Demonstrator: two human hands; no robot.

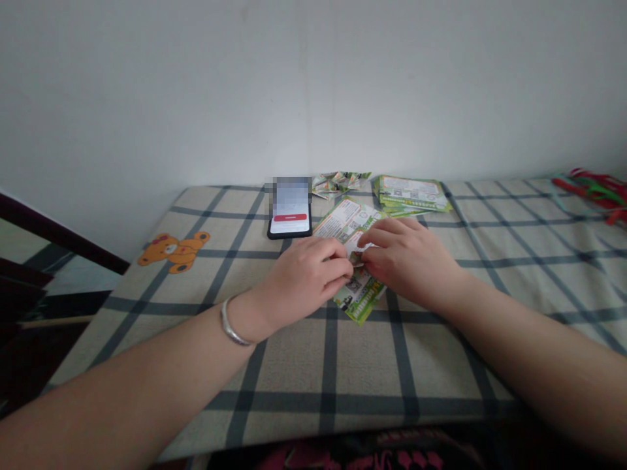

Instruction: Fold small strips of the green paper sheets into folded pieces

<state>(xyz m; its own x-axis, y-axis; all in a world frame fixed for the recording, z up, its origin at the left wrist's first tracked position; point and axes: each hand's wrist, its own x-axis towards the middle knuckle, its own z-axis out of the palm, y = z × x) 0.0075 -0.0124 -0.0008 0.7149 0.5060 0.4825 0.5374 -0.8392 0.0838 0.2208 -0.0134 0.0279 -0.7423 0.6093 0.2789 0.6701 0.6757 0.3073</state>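
Over the middle of the table, my left hand (311,271) and my right hand (409,258) meet above green-and-white printed leaflets. Both hands have bent fingers pinched on a small folded piece of printed paper (356,258), partly hidden by the fingertips. Beneath them lies a flat leaflet (360,310) with its lower corner toward me; another leaflet (337,219) shows above it. Farther back is a small heap of folded leaflets (340,183). To its right sits a stack of flat leaflets (411,192). A silver bangle (230,323) circles my left wrist.
A phone (290,209) with a lit screen lies left of the leaflets. An orange bear cutout (174,251) is on the checked tablecloth (289,372) at left. Red and green items (595,192) lie at the far right edge. A white wall (313,85) stands behind the table.
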